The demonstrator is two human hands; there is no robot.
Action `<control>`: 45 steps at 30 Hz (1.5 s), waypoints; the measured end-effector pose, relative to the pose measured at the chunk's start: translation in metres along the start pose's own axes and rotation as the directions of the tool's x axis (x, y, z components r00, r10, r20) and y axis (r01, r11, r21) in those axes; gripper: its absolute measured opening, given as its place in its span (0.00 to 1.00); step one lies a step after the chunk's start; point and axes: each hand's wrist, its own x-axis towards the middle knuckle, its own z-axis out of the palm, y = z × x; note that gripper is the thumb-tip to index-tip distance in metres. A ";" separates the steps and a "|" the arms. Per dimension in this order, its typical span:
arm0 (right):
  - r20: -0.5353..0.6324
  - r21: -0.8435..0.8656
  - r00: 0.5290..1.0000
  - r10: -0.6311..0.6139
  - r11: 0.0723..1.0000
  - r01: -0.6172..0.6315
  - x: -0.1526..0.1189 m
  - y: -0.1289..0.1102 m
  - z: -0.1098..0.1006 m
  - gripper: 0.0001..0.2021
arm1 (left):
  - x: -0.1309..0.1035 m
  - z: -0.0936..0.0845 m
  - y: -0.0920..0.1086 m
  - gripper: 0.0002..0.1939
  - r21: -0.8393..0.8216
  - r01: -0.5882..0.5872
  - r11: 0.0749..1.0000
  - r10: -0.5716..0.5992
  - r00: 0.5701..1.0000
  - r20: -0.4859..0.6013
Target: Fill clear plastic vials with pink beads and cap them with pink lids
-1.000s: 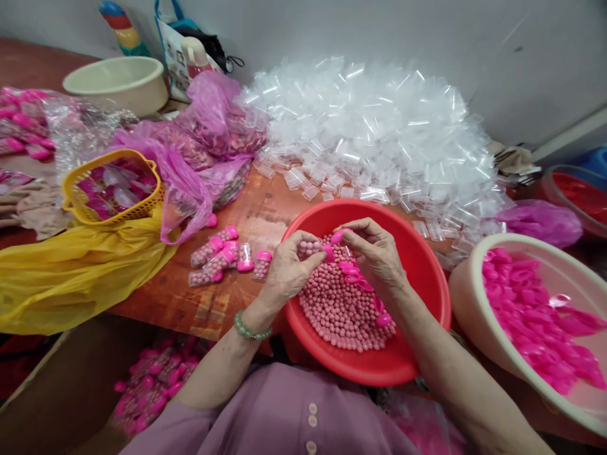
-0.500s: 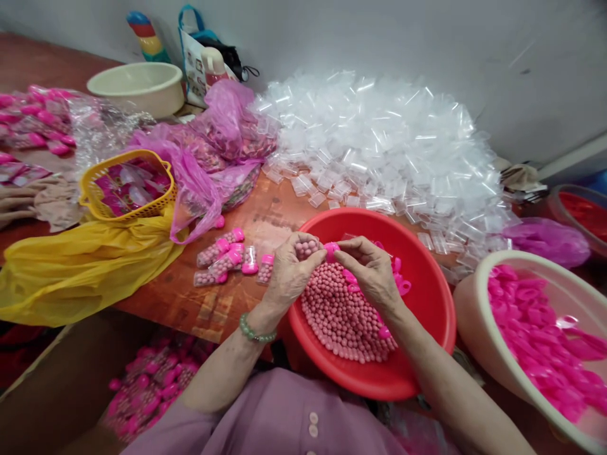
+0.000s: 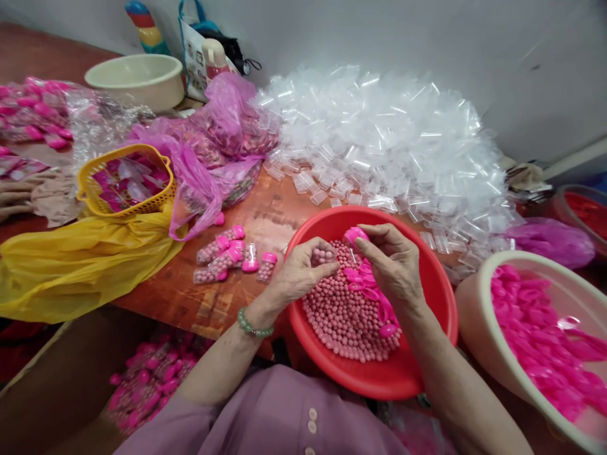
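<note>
Over the red basin (image 3: 439, 303), my left hand (image 3: 298, 272) is closed around a small clear container (image 3: 323, 255) filled with pink balls. My right hand (image 3: 396, 262) pinches a bright pink cap (image 3: 355, 236), held a little to the right of the container and apart from it. Below both hands, a heap of pink balls (image 3: 341, 316) covers part of the basin's bottom. Several bright pink plastic pieces (image 3: 365, 281) lie on that heap, partly hidden by my right hand. Left of the basin, several filled containers with pink caps (image 3: 220, 253) rest on the table.
A large heap of clear plastic containers (image 3: 379, 139) lies at the back. On the right stands a cream tub (image 3: 478, 303) of pink parts. To the left are a yellow basket (image 3: 95, 199), a yellow bag (image 3: 90, 265), purple bags (image 3: 199, 189) and another person's hand (image 3: 13, 199).
My right hand has moved right and slightly up with the pink cap, away from the container. My left hand keeps the container, a little lower and turned more into view.
</note>
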 end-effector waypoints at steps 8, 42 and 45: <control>0.147 -0.223 0.965 -0.216 0.943 0.245 -0.008 0.000 0.007 0.08 | 0.001 0.001 -0.002 0.10 -0.093 0.060 0.994 -0.037 0.972 0.230; 0.637 -0.643 0.616 -0.464 0.122 0.756 -0.010 0.009 0.013 0.34 | 0.004 -0.008 -0.003 0.18 -0.352 0.233 0.906 -0.126 0.945 0.303; 0.638 -0.649 0.607 -0.473 0.094 0.755 -0.009 0.009 0.012 0.34 | 0.004 -0.009 -0.003 0.19 -0.354 0.255 0.900 -0.138 0.936 0.324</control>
